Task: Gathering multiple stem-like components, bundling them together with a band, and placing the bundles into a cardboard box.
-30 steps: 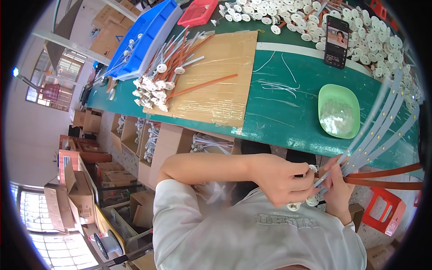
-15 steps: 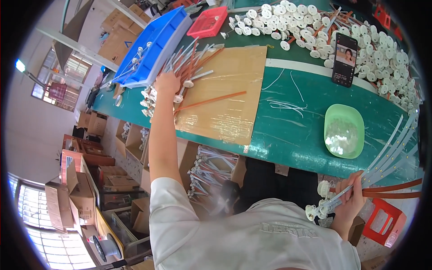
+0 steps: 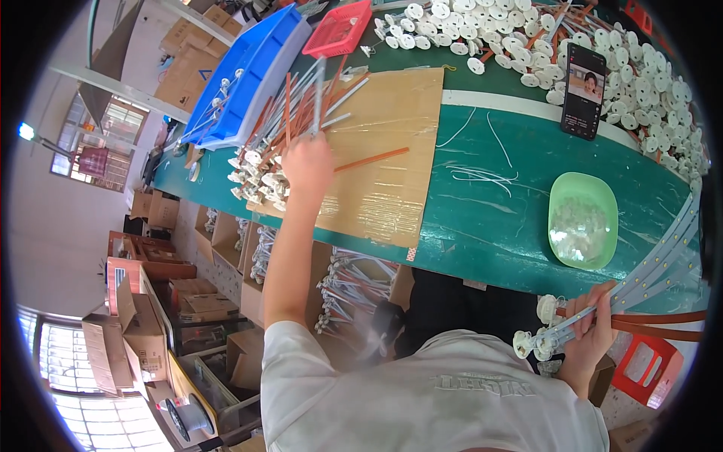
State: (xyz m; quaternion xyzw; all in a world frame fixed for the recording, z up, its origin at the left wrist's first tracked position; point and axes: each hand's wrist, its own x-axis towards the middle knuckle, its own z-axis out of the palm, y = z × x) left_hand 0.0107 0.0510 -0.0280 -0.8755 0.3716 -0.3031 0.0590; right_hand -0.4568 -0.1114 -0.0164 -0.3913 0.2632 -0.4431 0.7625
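My left hand [image 3: 309, 164] is closed over the pile at the left of the table, with a pale strip [image 3: 319, 94] standing up out of it, slightly blurred. Beside that hand lies a heap of grey and orange-brown strips with white round ends [image 3: 260, 177], resting on a flat cardboard sheet [image 3: 384, 181]. At the lower right, my right hand [image 3: 593, 324] grips a bundle of strips [image 3: 659, 260]. Some of these are translucent with small yellowish dots, others orange-brown, and their white round ends [image 3: 523, 343] stick out on the near side of my fist.
White discs on strips [image 3: 520, 45] cover the table's far side, with a phone [image 3: 583, 90] propped against them. A green bowl [image 3: 583, 258] of small clear pieces stands at the right. Blue trays [image 3: 241, 83] and a red basket [image 3: 337, 32] sit far left; boxes of strips [image 3: 354, 286] stand below the edge.
My left hand has moved right and slightly nearer over the pile, and a pale strip now rises from it. My right hand stays nearly in place with its bundle.
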